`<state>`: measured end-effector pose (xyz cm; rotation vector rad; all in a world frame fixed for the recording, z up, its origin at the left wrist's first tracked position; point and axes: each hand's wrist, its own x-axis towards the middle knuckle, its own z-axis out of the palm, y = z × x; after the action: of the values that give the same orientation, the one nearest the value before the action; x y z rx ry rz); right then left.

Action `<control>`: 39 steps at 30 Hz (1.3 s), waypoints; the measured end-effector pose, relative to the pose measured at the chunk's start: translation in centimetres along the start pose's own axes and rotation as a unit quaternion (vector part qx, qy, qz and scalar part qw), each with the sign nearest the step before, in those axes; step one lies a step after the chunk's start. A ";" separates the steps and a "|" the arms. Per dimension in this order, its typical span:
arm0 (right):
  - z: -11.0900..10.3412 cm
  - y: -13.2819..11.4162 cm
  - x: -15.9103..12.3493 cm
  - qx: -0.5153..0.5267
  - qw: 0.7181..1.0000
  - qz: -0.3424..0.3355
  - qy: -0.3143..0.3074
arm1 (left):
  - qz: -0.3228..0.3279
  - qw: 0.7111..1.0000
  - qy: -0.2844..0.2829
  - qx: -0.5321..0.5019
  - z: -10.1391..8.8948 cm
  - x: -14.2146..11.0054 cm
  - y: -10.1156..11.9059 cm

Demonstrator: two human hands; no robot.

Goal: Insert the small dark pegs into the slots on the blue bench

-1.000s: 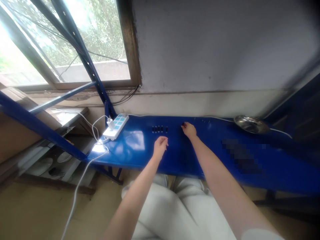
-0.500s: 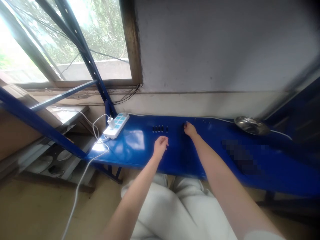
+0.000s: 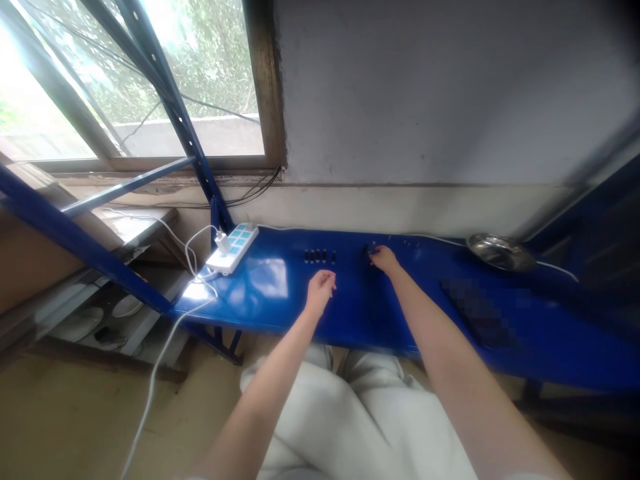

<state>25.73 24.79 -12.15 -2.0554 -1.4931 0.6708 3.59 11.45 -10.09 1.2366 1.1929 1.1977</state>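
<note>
Several small dark cylinders with pale ends stand in a short row [image 3: 318,256] on the blue table [image 3: 345,313]. One more dark cylinder [image 3: 334,257] is slightly apart at the row's right. My left hand [image 3: 321,291] hovers just in front of them, its fingers curled together; whatever may be in them is hidden. To the right, my right hand [image 3: 384,259] is low over the tabletop with thumb and fingers pinched. A small dark thing [image 3: 367,251] shows at its fingertips, too small to name.
A white power strip [image 3: 233,249] with a plug and cable lies at the table's left. Tiny bits [image 3: 411,244] are scattered near the back edge. A shiny metal dish [image 3: 499,253] and a blurred dark object [image 3: 477,313] are on the right. A blue metal post [image 3: 183,127] rises at left.
My right hand has shifted slightly to the right, and more of the dark thing by its fingertips shows. My left hand stays nearly where it was.
</note>
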 end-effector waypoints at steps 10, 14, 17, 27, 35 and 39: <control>1.2 -1.5 -5.6 0.101 0.991 -0.066 0.058 | 0.016 1.000 0.002 -0.012 0.1 0.0 -0.1; 3.0 -3.7 -7.3 0.117 0.980 -0.161 0.006 | 0.024 0.999 0.011 -0.026 0.2 0.0 -0.1; 4.2 -5.2 -7.5 0.106 0.978 -0.179 -0.027 | 0.025 0.999 0.017 -0.028 0.3 0.1 -0.3; 6.5 -6.9 -6.8 0.023 0.985 -0.170 0.019 | 0.021 0.999 0.019 -0.024 0.1 0.1 -0.3; 4.6 -6.6 -10.1 0.211 0.963 -0.150 0.069 | 0.031 0.999 0.022 -0.028 0.1 0.1 -0.4; 3.7 -5.9 -13.1 0.212 0.947 -0.203 0.129 | 0.035 0.998 0.035 -0.042 0.3 0.0 -0.1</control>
<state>15.57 14.20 -9.81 -1.3967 -1.4115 0.4807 3.86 11.44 -10.20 1.1897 1.1470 1.3389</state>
